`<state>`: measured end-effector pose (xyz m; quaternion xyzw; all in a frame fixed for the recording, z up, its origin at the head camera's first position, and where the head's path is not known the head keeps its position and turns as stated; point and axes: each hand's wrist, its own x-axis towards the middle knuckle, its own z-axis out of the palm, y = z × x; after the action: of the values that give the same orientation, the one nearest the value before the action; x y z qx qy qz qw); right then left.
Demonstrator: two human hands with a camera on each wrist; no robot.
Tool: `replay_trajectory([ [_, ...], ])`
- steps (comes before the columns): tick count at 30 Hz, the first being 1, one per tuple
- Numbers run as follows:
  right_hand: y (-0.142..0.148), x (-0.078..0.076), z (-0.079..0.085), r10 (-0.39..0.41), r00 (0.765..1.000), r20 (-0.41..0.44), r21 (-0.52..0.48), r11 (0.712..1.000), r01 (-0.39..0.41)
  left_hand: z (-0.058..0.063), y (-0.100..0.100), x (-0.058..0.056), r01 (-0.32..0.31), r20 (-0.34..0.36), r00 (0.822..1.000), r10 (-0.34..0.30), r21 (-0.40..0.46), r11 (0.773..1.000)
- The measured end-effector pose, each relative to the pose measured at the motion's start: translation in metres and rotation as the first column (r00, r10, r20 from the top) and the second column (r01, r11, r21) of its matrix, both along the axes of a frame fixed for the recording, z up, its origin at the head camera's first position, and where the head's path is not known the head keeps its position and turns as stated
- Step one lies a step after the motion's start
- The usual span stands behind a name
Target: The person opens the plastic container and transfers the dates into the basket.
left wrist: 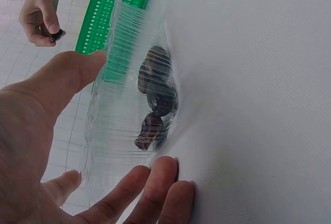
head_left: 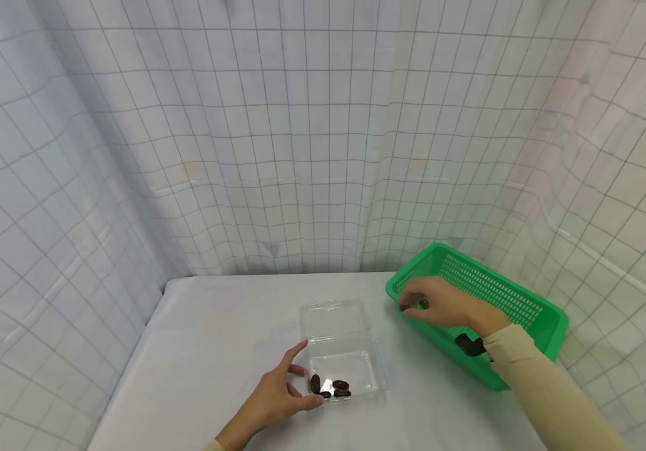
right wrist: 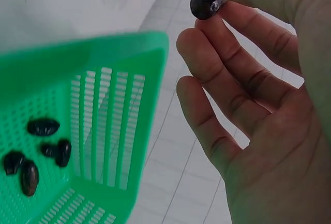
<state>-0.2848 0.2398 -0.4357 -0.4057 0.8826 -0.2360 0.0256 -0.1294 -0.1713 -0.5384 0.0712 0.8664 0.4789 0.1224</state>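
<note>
A clear plastic clamshell box [head_left: 359,369] lies with its lid [head_left: 334,318] folded back on the white table. Several dark brown, glossy dates [head_left: 341,384] sit along its near side. At the box's near left corner, my left hand [head_left: 278,391] touches the box, thumb by the front wall and spread fingers along the left side. My right hand [head_left: 438,302] is above the left edge of the green basket [head_left: 548,311], pinching a date [right wrist: 204,2] between thumb and fingertips. In the right wrist view its other fingers are loosely bent.
Several more dates [right wrist: 44,127] lie on the perforated bottom of the basket, at the table's right side. White table cloth [head_left: 205,338] stretches left of the box. Grid-patterned white curtains [head_left: 278,156] hang behind and at both sides.
</note>
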Motion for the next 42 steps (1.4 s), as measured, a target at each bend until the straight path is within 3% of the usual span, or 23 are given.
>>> replay_trajectory([
  [9,0.041,-0.012,0.004,-0.121,0.992,0.046,0.004,0.993,0.121,0.000,-0.001,-0.002,-0.002,-0.008,1.000,0.002,0.002,1.000],
  [15,0.067,-0.020,-0.008,-0.180,0.982,0.053,0.038,0.983,0.178,-0.003,-0.001,-0.002,-0.011,-0.008,1.000,0.011,-0.017,1.000],
  [20,0.091,-0.028,-0.020,-0.214,0.969,0.121,0.074,0.976,0.206,-0.004,-0.002,-0.001,-0.014,-0.009,1.000,0.014,-0.014,1.000],
  [28,0.130,-0.045,-0.043,-0.196,0.972,0.128,0.093,0.978,0.185,-0.002,-0.001,-0.001,-0.002,-0.009,1.000,0.002,-0.003,1.000],
  [35,0.132,-0.043,-0.042,-0.333,0.920,0.208,0.187,0.937,0.296,-0.004,0.000,-0.002,0.003,-0.012,1.000,-0.003,0.000,1.000],
  [42,0.132,-0.043,-0.043,-0.378,0.903,0.202,0.201,0.919,0.340,-0.006,-0.001,-0.003,-0.001,-0.009,1.000,0.001,-0.003,1.000],
])
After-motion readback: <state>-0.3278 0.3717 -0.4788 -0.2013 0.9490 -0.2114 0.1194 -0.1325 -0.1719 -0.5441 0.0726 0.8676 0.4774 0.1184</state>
